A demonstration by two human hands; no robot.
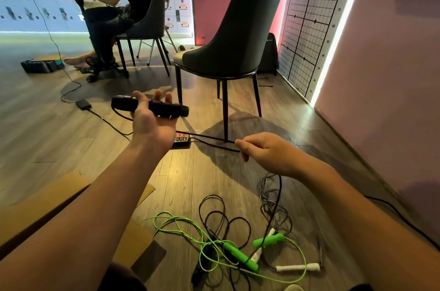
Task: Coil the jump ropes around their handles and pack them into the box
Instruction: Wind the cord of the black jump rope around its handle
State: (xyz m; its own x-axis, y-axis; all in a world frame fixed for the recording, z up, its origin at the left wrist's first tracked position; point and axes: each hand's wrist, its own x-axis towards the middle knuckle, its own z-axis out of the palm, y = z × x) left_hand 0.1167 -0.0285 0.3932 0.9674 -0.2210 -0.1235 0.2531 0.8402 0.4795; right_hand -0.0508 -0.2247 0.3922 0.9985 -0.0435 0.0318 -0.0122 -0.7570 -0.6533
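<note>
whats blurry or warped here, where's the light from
Head view: the wide lens bows the glowing wall strip at right, likely the main light; the chair casts its shadow toward the camera; the black handles on the left hand and the grey rope lower right are smeared.

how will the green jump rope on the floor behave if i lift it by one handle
Probably floppy: its thin cord lies in loose loops. Likely to drag neighbours, since it crosses the dark rope loops and a white handle. The round green handles may roll if pushed.
</note>
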